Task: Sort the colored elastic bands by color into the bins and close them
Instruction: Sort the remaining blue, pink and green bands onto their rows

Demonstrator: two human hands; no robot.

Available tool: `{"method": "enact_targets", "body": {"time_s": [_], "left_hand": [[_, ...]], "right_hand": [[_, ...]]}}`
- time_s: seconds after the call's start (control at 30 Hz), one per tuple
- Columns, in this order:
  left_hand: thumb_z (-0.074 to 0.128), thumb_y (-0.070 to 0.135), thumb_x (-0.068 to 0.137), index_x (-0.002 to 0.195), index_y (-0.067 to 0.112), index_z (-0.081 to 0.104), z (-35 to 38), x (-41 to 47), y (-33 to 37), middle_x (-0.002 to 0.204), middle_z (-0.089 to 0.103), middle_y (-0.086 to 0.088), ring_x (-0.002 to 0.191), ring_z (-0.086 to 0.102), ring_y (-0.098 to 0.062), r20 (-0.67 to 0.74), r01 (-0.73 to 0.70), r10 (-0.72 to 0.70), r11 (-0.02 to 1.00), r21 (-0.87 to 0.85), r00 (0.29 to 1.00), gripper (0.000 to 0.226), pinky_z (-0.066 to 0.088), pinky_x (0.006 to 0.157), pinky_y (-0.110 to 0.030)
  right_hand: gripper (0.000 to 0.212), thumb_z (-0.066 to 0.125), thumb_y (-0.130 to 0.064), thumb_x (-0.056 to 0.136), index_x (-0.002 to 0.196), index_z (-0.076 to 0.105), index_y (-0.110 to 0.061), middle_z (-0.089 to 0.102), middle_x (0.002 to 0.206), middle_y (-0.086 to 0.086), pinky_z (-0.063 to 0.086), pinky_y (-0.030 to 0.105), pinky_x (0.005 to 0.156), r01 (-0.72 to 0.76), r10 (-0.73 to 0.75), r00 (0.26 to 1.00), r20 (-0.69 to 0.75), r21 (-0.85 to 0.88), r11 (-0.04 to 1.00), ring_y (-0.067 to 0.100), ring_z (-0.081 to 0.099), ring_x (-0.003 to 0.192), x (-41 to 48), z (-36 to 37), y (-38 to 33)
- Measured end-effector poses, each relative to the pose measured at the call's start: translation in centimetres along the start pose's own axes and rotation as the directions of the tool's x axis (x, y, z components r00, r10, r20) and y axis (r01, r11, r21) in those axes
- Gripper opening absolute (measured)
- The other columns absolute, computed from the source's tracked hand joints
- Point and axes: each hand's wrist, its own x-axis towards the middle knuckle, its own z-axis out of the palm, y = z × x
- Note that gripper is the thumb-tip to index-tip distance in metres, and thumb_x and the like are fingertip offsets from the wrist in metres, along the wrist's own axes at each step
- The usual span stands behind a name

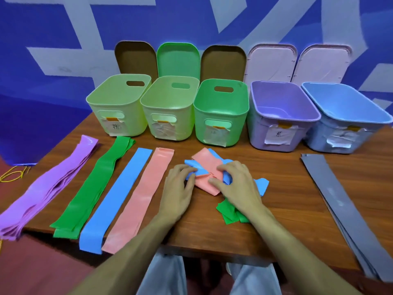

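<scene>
A left hand (180,188) and right hand (238,188) pinch, fingers curled, the pink-and-blue tangle (205,163) lying between them, short of the open bins (200,124) beyond; one hasty tug could drag both colours into one bin.

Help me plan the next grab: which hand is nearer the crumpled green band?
Right. The right hand is just beyond the crumpled green band, its wrist over it. The left hand is farther off to the left. Both hold the pink and blue tangle.
</scene>
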Motion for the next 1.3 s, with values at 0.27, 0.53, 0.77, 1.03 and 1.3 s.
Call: {"method": "enact_targets", "body": {"time_s": [0.27, 0.53, 0.77, 1.03, 1.3], "left_hand": [[0.055, 0.037, 0.091, 0.1, 0.021, 0.065, 0.3, 0.8, 0.2, 0.103, 0.056, 0.007, 0.097, 0.049, -0.008, 0.032, 0.076, -0.077, 0.997, 0.018, 0.997, 0.02, 0.043, 0.088, -0.033], [0.055, 0.03, 0.091, 0.097, 0.02, 0.065, 0.4, 0.7, 0.1, 0.099, 0.056, 0.006, 0.097, 0.051, -0.013, 0.006, 0.055, -0.055, 0.998, 0.024, 0.998, 0.015, 0.045, 0.089, -0.041], [0.053, 0.026, 0.093, 0.102, 0.017, 0.065, 0.3, 0.6, 0.3, 0.105, 0.056, 0.002, 0.101, 0.05, -0.015, 0.008, 0.049, -0.05, 0.996, 0.075, 0.999, 0.018, 0.04, 0.089, -0.033], [0.052, 0.03, 0.092, 0.106, 0.019, 0.063, 0.3, 0.8, 0.3, 0.108, 0.054, 0.002, 0.103, 0.048, -0.015, 0.032, 0.052, -0.057, 0.989, 0.137, 0.998, 0.02, 0.036, 0.089, -0.031], [0.051, 0.026, 0.092, 0.109, 0.017, 0.061, -0.1, 0.6, 0.7, 0.11, 0.054, 0.002, 0.104, 0.047, -0.013, 0.035, 0.049, -0.053, 0.993, 0.108, 0.998, 0.021, 0.032, 0.089, -0.026]], "right_hand": [[0.009, 0.067, -0.018, 0.085, 0.076, 0.069, -0.019, 0.068, 0.072, -0.006, 0.042, 0.012, 0.066, -0.157, 0.227, 0.96, -0.162, 0.36, 0.92, 0.001, 0.058, 0.066, 0.1, -0.5, 1.1], [0.01, 0.061, -0.008, 0.088, 0.083, 0.068, -0.014, 0.068, 0.074, 0.001, 0.053, 0.026, 0.066, -0.296, 0.471, 0.865, -0.173, 0.581, 0.758, 0.009, 0.061, 0.067, -0.1, -5.2, 2.2], [0.012, 0.054, -0.004, 0.09, 0.1, 0.06, -0.004, 0.064, 0.085, 0.01, 0.057, 0.028, 0.064, -0.568, 0.667, 0.732, 0.137, 0.663, 0.487, 0.018, 0.062, 0.071, -1.8, -7.9, 2.5], [0.02, 0.067, -0.014, 0.08, 0.1, 0.065, -0.017, 0.056, 0.1, -0.003, 0.038, 0.023, 0.084, 0.07, -0.073, 0.997, -0.024, -0.106, 0.992, 0.008, 0.046, 0.093, -3.1, -8.8, -0.1], [0.046, 0.074, -0.041, 0.072, 0.114, 0.062, -0.027, 0.063, 0.113, -0.006, 0.045, 0.039, 0.091, 0.206, 0.055, 0.822, 0.567, -0.385, 0.9, 0.017, 0.053, 0.107, -2.5, -7.6, -0.8]]}}
